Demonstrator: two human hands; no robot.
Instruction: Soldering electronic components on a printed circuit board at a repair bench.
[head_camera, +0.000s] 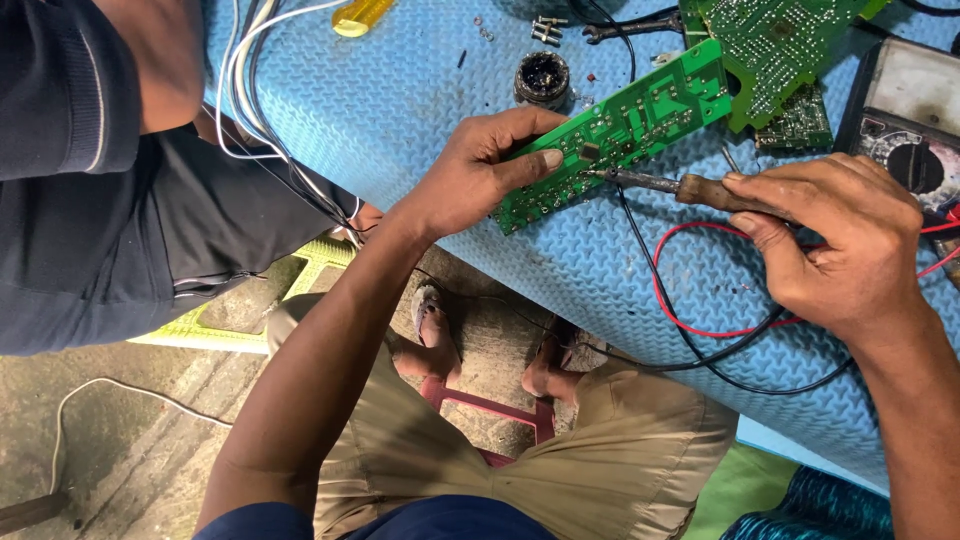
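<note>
Head view: soldering looks under way on the long green circuit board (620, 130), which lies on the blue counter (400, 110). The left hand (480, 170) pinches the board's near end. Right of the board, the right hand (840, 240) grips a wooden-handled soldering iron (680, 185), tip on the board.

Both arms bare, no sleeves near the left hand (470, 175) or right hand (840, 250). Khaki shorts lower centre, dark blue shirt hem at bottom edge, sandals on.
</note>
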